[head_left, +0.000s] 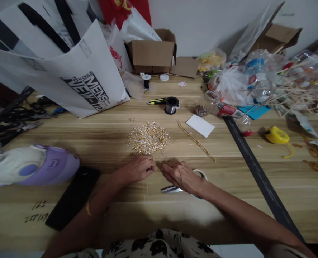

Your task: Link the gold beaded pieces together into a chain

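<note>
In the head view, a thin gold strand point(157, 171) spans the small gap between the two hands, its long axis running crosswise, left to right, roughly parallel to the near edge of the table; its ends are hidden in the fingers. The left hand point(139, 167) has its fingers curled and pinched narrow on the strand's left end, knuckles up. The right hand point(182, 175) lies palm down, fingers bunched and pointing left toward the other fingertips, at the strand's right end; how tightly they close on it I cannot tell. Fine pale lines, perhaps thread, run from below the left fingers toward the body. Just beyond the left fingers lies a heap of gold and clear beads point(148, 138). Beyond the right fingers, a gold beaded chain point(197, 142) stretches diagonally, its near end farther right, with a white card point(200, 125) just beside it. Scissors point(172, 189) lie on the near side of the right fingers, partly under that hand, blades pointing left. Farther beyond the fingertips stand a wire spool point(171, 105) and a yellow-and-black utility knife point(156, 101).
</note>
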Tool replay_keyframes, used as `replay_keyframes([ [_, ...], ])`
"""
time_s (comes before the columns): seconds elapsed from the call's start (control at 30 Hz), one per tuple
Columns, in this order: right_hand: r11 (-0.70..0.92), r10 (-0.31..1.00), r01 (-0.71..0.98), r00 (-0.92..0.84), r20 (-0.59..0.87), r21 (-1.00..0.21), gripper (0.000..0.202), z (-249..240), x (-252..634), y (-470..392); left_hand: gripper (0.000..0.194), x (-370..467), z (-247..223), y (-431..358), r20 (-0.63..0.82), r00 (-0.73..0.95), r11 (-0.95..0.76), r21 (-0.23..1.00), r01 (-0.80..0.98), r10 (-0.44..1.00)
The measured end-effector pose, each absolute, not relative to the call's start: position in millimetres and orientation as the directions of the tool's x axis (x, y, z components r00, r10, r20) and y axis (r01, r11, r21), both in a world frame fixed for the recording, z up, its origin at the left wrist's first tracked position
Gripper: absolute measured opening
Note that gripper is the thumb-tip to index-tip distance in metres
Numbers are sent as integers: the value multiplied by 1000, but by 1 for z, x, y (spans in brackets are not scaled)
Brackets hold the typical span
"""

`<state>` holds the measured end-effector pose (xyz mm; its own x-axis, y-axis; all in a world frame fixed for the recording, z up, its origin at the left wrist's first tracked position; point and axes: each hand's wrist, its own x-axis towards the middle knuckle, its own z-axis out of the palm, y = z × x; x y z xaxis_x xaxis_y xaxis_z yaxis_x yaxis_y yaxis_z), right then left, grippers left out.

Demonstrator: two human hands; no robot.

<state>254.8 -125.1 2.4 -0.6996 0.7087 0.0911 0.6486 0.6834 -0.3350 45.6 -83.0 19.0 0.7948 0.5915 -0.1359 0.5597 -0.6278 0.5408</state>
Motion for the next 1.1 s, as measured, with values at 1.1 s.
replay_keyframes([
  [1.1, -220, 750, 129, -612, -252, -967, 11, 20, 264, -110, 13, 71, 13, -97, 39, 710, -500, 737, 455, 703],
])
